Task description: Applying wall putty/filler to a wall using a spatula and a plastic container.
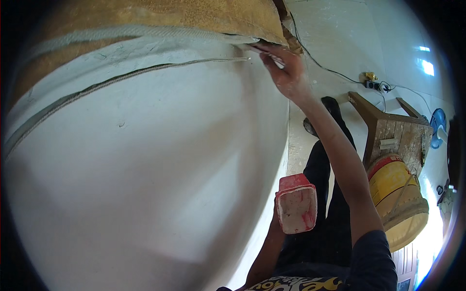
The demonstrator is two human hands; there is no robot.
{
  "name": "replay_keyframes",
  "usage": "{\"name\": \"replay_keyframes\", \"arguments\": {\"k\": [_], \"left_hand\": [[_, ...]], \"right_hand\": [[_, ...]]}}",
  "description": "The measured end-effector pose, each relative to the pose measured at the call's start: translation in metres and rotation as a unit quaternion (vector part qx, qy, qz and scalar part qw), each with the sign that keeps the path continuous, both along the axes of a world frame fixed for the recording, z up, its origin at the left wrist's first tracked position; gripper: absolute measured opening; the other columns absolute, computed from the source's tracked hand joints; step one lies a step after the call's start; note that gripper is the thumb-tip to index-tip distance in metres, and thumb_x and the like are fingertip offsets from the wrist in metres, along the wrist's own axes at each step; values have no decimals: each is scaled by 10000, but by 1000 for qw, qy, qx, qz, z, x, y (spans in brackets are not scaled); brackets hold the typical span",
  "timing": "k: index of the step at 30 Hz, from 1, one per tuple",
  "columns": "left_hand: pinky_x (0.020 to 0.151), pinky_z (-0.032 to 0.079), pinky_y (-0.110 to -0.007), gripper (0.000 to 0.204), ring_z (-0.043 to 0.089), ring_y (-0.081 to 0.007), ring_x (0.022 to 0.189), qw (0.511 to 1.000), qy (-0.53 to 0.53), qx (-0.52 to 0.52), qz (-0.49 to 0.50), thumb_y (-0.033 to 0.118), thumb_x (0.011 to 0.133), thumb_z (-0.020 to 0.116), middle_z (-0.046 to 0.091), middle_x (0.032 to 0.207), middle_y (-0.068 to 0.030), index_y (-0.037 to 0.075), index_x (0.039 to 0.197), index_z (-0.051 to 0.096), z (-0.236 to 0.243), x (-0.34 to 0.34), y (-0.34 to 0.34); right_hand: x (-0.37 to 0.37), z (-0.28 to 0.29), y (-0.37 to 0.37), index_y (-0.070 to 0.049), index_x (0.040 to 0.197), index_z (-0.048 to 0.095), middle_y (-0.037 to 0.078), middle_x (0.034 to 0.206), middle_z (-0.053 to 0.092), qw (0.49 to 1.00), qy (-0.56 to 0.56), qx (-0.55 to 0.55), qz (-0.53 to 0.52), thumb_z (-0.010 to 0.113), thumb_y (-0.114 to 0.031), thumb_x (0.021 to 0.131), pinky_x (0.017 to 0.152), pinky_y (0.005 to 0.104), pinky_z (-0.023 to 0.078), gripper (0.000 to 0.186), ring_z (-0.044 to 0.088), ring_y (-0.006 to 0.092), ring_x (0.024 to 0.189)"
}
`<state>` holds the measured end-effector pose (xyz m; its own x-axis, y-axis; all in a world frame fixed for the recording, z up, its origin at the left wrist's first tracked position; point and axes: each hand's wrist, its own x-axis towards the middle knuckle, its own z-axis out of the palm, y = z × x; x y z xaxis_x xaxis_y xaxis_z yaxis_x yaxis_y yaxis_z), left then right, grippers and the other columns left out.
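Observation:
My right hand (290,72) reaches up to the top of the white wall (145,160), closed around a thin flat tool (277,60) like a putty knife. Fingers and shadow hide most of the tool; its end is close to the edge where the white surface meets a brown one (208,14). Below, a red rectangular tub (297,206) coated inside with whitish paste is held by my left hand (277,208), which is mostly hidden behind it. A grey rope-like band (145,32) and a thinner raised strip (131,73) run along the upper wall.
At the right, a yellow bucket (395,194) leans beside a worn wooden stool (388,133). A dark cable (320,65) crosses the pale tiled floor to a black power strip (373,85). Farther right is a blue fan (438,127).

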<state>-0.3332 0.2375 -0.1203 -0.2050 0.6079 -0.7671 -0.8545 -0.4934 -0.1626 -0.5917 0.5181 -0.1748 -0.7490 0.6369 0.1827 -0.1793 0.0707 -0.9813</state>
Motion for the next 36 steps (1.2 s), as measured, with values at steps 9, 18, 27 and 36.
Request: {"name": "replay_keyframes", "arguments": {"k": [9,18,27,36], "left_hand": [[905,537,-464,619,641,-290,1108,1000,1,-2,-4,548,899,595,639,1271,-121,96,1322,585,-8,3,-3],[904,536,-466,617,643,-294,1094,999,-17,26,-8,548,902,591,645,1251,-121,90,1314,586,-4,7,-6],[904,539,-459,608,641,-296,1104,1000,2,1,-10,538,904,597,644,1258,-119,93,1318,586,1,9,-6],[923,531,-465,610,629,-294,1133,1000,2,19,4,532,910,596,634,1280,-114,100,1340,572,-2,10,-14]], "right_hand": [[38,8,-35,-124,1279,641,122,1253,638,995,37,23,87,499,172,806,967,326,541,575,599,266,1196],[8,-4,-68,-100,1360,578,121,1416,535,990,64,119,-26,608,29,831,1129,427,374,546,500,313,1311],[63,-5,-41,-78,1286,634,128,1294,636,999,4,14,50,490,113,824,1072,386,435,520,582,289,1219],[27,8,-42,-90,1283,642,111,1243,670,997,51,-24,46,449,153,793,995,355,496,580,606,279,1189]]}}
